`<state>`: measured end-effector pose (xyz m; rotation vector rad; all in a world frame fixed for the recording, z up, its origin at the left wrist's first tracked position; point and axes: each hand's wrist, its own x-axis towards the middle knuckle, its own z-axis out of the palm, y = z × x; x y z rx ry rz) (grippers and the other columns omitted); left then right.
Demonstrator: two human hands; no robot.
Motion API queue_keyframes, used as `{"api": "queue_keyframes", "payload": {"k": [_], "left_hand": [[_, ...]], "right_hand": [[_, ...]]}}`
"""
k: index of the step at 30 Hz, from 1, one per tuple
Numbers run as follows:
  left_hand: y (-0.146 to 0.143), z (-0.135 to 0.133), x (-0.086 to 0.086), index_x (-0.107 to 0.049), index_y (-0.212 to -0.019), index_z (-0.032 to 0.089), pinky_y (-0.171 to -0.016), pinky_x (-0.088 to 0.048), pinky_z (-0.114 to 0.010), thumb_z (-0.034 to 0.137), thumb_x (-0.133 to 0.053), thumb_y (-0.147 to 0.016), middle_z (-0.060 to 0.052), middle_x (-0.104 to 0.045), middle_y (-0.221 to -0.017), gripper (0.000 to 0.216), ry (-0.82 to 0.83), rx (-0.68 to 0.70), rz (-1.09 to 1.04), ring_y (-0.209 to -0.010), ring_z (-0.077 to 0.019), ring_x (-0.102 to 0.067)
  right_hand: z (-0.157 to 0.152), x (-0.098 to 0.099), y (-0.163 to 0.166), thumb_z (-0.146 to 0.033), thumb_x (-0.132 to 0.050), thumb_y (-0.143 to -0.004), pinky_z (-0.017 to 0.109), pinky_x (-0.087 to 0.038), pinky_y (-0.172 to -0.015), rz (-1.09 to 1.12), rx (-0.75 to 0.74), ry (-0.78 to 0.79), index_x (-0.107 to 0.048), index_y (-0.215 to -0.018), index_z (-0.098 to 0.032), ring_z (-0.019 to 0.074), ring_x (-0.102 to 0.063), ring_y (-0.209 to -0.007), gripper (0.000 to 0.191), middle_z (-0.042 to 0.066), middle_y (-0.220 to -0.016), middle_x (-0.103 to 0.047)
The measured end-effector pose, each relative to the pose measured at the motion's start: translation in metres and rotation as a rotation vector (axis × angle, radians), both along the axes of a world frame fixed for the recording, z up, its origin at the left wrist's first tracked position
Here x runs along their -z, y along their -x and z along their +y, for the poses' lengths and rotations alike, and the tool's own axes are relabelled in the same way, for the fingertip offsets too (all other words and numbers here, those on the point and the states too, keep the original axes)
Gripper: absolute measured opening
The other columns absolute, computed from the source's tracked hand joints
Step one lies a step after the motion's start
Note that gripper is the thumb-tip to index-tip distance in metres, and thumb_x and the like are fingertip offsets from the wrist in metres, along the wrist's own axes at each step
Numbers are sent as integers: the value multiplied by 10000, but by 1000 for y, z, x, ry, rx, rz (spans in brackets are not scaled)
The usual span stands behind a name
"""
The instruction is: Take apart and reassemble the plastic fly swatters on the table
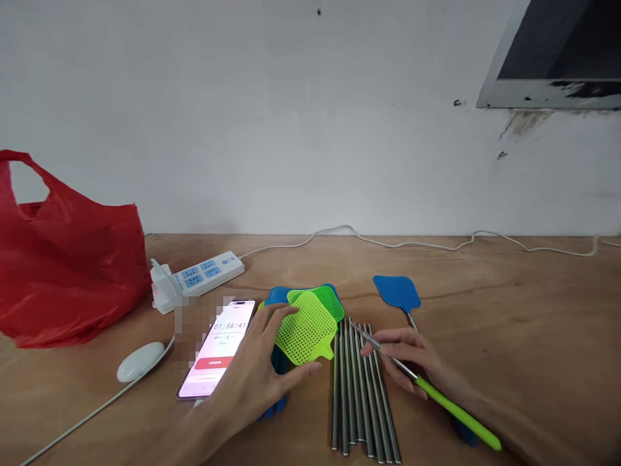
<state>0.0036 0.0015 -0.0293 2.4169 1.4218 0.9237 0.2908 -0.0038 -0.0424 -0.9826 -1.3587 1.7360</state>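
My right hand (412,359) is closed around a metal rod with a lime-green grip (458,411). The rod's bare tip points up and left. My left hand (259,366) is closed on a yellow-green perforated fly swatter head (308,330), fingers over its left edge and thumb near its short neck. Beneath it lie a green swatter head (327,301) and blue heads (279,294), partly covered. Several metal rods (361,395) lie side by side on the table between my hands. Behind my right hand rests a blue fly swatter (398,291), its lower part hidden.
A lit phone (220,349) lies left of my left hand, near a white mouse-shaped object (140,361) and a cable. Farther back sit a white power strip (208,272) and a red plastic bag (72,259). A thin white cord (407,244) runs along the wall.
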Motion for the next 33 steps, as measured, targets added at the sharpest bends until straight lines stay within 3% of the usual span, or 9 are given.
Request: {"api": "queue_keyframes", "payload": {"k": [4,8,17,22,24,28,33], "left_hand": [[0,-1,-1,-444,-1329,291,-977,-480,-540,546,-720,-816,-87,-573,-1285,636,31,-13,-12,-1208,-352,-530],[-2,-2,-3,-437,-1320,288,-980,-474,-539,539,-715,-827,-93,-556,-1300,620,56,11,-5,-1214,-346,-519],[-1,-4,-3,-444,-1317,300,-1014,-450,-554,522,-759,-790,-100,-479,-1382,653,46,47,-52,-1271,-362,-468],[1,2,-3,-483,-1281,293,-985,-485,-472,423,-578,-949,-68,-570,-1285,369,115,-15,-336,-1167,-280,-572],[1,4,-2,-474,-1326,295,-984,-496,-449,402,-528,-976,-62,-592,-1280,370,172,-21,-435,-1183,-270,-580],[2,3,-3,-444,-1394,321,-1042,-467,-476,415,-535,-969,-56,-593,-1347,445,254,-11,-440,-1319,-297,-500],[-1,-1,-6,-371,-1425,309,-865,-596,-400,431,-511,-980,-90,-536,-1436,482,353,50,-551,-1408,-327,-404]], "right_hand": [[-5,-1,1,-534,-648,-848,166,-254,-327,-94,-234,-11,-730,-1068,-107,48,-368,-313,487,-53,-442,-547],[-6,-1,4,-579,-658,-833,163,-293,-338,-123,-336,-3,-708,-1123,-118,48,-392,-327,547,-49,-478,-577],[-7,0,6,-571,-681,-811,164,-283,-339,-139,-244,11,-713,-1082,-127,58,-422,-334,522,-46,-475,-592],[-7,1,6,-553,-680,-815,168,-247,-330,-128,-149,-8,-745,-1040,-130,50,-372,-300,484,-46,-437,-578],[-6,0,6,-544,-681,-817,170,-246,-330,-126,-139,-9,-752,-1034,-124,49,-364,-298,478,-45,-430,-576],[-7,-2,6,-535,-688,-817,166,-244,-330,-141,-160,7,-757,-1042,-125,44,-364,-302,473,-42,-436,-580],[-9,0,8,-551,-702,-796,166,-248,-320,-121,-119,8,-768,-1029,-126,41,-345,-291,489,-42,-432,-579]]}}
